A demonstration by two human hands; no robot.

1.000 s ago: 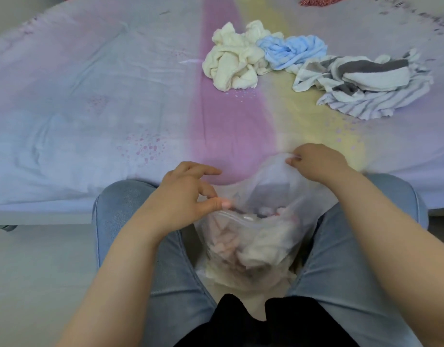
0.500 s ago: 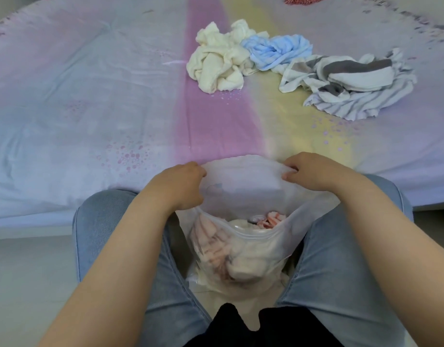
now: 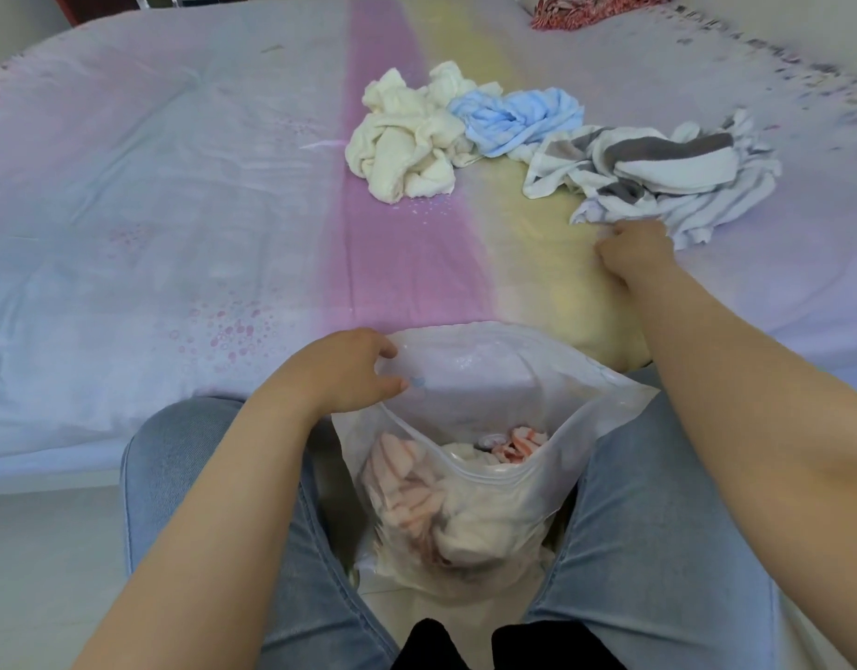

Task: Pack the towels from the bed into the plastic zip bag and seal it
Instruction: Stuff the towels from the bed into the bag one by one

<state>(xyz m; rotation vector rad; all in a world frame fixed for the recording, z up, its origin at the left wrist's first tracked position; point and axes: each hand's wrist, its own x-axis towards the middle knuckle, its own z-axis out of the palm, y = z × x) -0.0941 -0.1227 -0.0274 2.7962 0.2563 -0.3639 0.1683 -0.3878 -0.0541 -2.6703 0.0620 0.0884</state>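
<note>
Plastic zip bag point(image 3: 484, 476) upright, mouth facing up

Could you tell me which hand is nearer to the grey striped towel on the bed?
The right hand is nearer, touching the near edge of the grey striped towel. The left hand is back at the plastic zip bag, holding its rim open.

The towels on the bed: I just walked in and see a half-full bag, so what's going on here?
A seated person is packing towels into a plastic zip bag held between their knees. The left hand holds the bag's mouth open; pink and cream towels are already inside. The right hand has reached out to the edge of the grey striped towel on the bed. The cream towel and blue towel still lie there, and the bag is unsealed.
</note>
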